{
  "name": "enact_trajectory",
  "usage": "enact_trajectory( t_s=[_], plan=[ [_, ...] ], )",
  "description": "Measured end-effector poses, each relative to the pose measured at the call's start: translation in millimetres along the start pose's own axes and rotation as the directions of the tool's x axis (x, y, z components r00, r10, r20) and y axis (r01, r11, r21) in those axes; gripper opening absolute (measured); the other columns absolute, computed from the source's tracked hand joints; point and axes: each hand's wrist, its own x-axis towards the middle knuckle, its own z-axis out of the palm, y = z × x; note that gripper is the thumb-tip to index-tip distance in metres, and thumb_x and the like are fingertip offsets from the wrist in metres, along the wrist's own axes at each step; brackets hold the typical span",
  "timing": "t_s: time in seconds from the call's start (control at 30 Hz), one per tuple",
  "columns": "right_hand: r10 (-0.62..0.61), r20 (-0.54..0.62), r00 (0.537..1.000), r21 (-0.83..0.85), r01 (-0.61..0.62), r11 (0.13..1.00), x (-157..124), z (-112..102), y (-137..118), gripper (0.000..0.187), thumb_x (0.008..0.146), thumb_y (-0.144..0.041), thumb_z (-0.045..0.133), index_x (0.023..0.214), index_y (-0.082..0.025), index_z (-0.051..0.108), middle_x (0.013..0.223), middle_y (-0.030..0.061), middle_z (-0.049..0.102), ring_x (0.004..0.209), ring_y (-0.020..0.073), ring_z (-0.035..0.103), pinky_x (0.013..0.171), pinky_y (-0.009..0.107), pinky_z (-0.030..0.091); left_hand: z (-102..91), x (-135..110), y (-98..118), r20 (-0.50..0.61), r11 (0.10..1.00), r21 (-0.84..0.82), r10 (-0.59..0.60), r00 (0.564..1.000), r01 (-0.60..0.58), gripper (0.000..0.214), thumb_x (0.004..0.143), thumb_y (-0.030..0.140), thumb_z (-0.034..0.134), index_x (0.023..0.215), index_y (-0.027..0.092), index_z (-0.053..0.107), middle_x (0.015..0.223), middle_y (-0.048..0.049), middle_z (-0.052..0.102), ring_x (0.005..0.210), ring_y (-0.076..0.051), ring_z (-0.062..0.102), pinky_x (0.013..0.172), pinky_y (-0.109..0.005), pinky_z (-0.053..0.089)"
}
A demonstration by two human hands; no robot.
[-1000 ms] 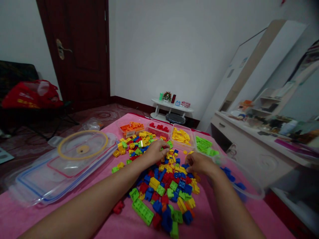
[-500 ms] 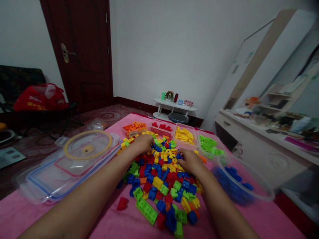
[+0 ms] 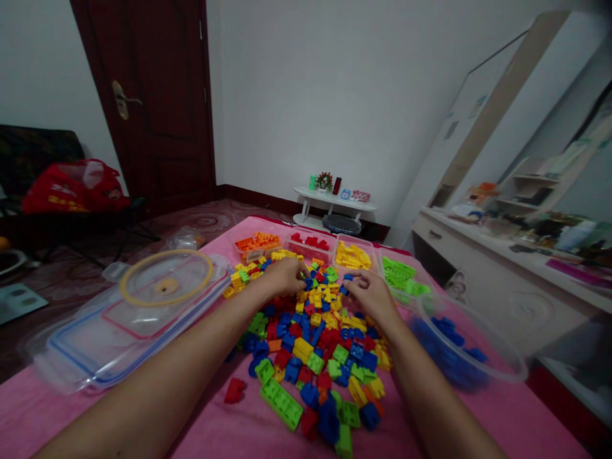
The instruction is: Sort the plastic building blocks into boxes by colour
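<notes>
Flanking the blocks [image 3: 302, 349], pink cloth [image 3: 509, 414] spreads rightward to its edge.

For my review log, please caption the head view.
Left hand over mixed toy bricks, right hand holding a blue brick, a clear tub nearby.

A dark red panelled door [image 3: 157, 83] is set beside a white wall [image 3: 315, 89] edged by a dark red baseboard [image 3: 258, 200]. A low white side table [image 3: 331, 199] is placed near the wall, a cream dresser [image 3: 492, 264] is seen at right, and the patterned floor [image 3: 215, 220] is dimly lit.
</notes>
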Motion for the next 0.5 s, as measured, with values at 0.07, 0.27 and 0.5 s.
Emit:
enact_trajectory(
  t_s=[0.07, 0.27, 0.5],
  plan=[
    [0.04, 0.005, 0.999, 0.082, -0.04, 0.996, -2.5, 1.6, -4.8, 0.032, 0.066, -0.036, 0.063, 0.09, -0.015, 0.058, 0.057, -0.0033, 0.057, 0.044, 0.0123, 0.056, 0.04, 0.021, 0.041, 6.4, -1.2, 5.9, 0.003, 1.0, 0.001, -0.002, 1.0, 0.002, 0.026, 0.067, 0.03, 0.062, 0.091, 0.026, 0.071, 0.082, -0.0011, 0.07, 0.071, -0.017, 0.062, 0.058, -0.023, 0.041],
    [0.168, 0.054, 0.984, 0.329, -0.177, 0.928, -9.1, 7.6, -16.4, 0.032, 0.068, -0.031, 0.065, 0.094, -0.016, 0.057, 0.052, -0.0024, 0.06, 0.039, 0.0103, 0.054, 0.037, 0.019, 0.043, 16.3, -1.0, 7.6, -0.065, 0.998, -0.044, -0.038, 0.997, 0.036, 0.018, 0.067, 0.029, 0.061, 0.08, 0.023, 0.072, 0.072, -0.0014, 0.068, 0.063, -0.015, 0.059, 0.051, -0.021, 0.035],
    [0.325, 0.305, 0.895, 0.738, -0.438, 0.513, -15.0, 14.7, -23.0, 0.013, 0.078, -0.028, 0.054, 0.084, -0.017, 0.054, 0.061, -0.0005, 0.061, 0.048, 0.0117, 0.059, 0.037, 0.018, 0.043, 0.1, -2.1, 28.6, -0.285, 0.935, -0.312, 0.077, 0.956, -0.168, 0.026, 0.072, 0.031, 0.06, 0.089, 0.015, 0.071, 0.076, -0.0035, 0.07, 0.067, -0.014, 0.061, 0.062, -0.022, 0.045]
  ],
)
